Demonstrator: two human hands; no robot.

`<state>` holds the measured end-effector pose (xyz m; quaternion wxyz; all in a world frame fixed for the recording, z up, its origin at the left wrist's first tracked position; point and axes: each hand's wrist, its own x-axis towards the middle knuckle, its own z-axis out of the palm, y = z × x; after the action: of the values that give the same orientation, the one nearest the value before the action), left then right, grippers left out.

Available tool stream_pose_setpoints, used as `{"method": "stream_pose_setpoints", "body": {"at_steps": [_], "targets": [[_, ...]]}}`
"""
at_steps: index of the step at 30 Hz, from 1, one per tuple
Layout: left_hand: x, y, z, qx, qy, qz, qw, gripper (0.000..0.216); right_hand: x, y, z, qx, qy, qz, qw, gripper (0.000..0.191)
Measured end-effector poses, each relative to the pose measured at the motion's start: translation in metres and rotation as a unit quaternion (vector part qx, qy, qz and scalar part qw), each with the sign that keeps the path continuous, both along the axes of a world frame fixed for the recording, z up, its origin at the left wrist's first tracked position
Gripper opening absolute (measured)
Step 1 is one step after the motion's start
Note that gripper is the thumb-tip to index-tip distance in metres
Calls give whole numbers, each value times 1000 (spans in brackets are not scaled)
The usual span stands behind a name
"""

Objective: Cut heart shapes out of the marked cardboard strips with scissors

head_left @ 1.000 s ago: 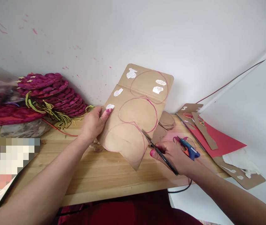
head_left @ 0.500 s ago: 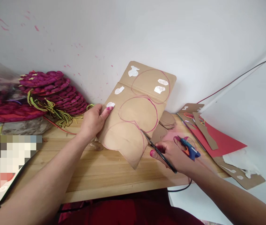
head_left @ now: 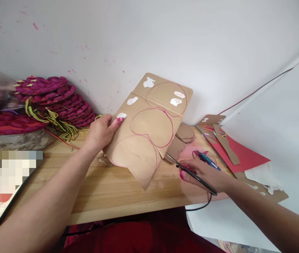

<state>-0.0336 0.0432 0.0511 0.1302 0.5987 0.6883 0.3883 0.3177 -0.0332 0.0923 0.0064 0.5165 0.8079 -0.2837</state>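
Observation:
My left hand (head_left: 100, 133) grips the left edge of a brown cardboard sheet (head_left: 149, 123) and holds it tilted above the wooden table (head_left: 107, 189). Pink circles are drawn on the sheet and white patches dot its top. My right hand (head_left: 204, 174) is closed on black scissors (head_left: 188, 172). Their blades point toward the sheet's lower right edge, just off the cardboard, where a short slit shows.
Magenta woven mats (head_left: 54, 102) with yellow-green cords are piled at the back left by the wall. Cut cardboard discs (head_left: 183, 135) lie behind the sheet. A blue glue gun (head_left: 207, 160), red paper (head_left: 244, 156) and cardboard strips (head_left: 227, 144) lie at the right.
The scissors have drawn back right and down, out of the cut in the sheet. The sheet has shifted slightly left and lower in my left hand.

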Motion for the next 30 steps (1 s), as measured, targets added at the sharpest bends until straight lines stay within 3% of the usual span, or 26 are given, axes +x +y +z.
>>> {"method": "stream_pose_setpoints", "body": {"at_steps": [8, 30], "targets": [[0, 2, -3, -1, 26, -11, 1000, 46, -23, 9, 3, -14, -12, 29, 999, 47], [-1, 2, -3, -18, 34, -22, 999, 43, -23, 16, -4, -35, -34, 17, 999, 50]]}}
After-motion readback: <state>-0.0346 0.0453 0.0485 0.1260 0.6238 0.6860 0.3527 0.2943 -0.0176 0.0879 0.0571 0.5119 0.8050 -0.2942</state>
